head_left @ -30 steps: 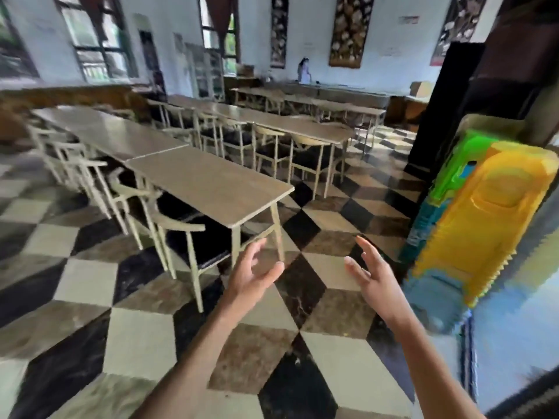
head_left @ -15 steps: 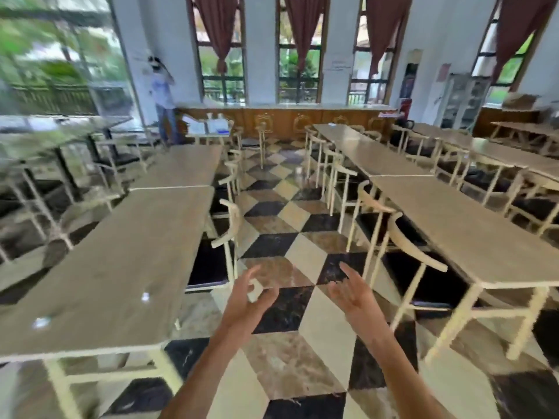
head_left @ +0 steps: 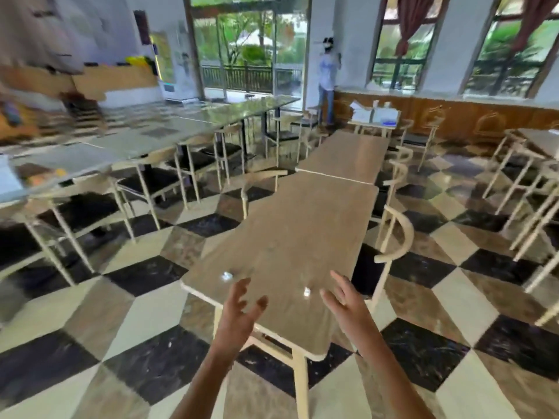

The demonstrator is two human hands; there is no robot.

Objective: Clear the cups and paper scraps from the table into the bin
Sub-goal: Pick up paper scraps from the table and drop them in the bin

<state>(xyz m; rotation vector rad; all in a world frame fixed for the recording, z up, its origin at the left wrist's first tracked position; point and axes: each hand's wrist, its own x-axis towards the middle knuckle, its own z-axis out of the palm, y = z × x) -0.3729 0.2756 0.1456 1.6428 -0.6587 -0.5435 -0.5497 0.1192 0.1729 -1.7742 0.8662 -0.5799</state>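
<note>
Both hands empty and spread, left hand and right hand hovering over the desk end. Two small scraps are lying between and just ahead of them; probably the pickup step, needing a pinch.

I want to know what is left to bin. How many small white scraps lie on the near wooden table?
2. One scrap lies by the left hand; the other beside the right hand. Blur may hide more.

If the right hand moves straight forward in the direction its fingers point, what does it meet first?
Probably the small white scrap just left of the right hand, on the table; depth is unclear.
</note>
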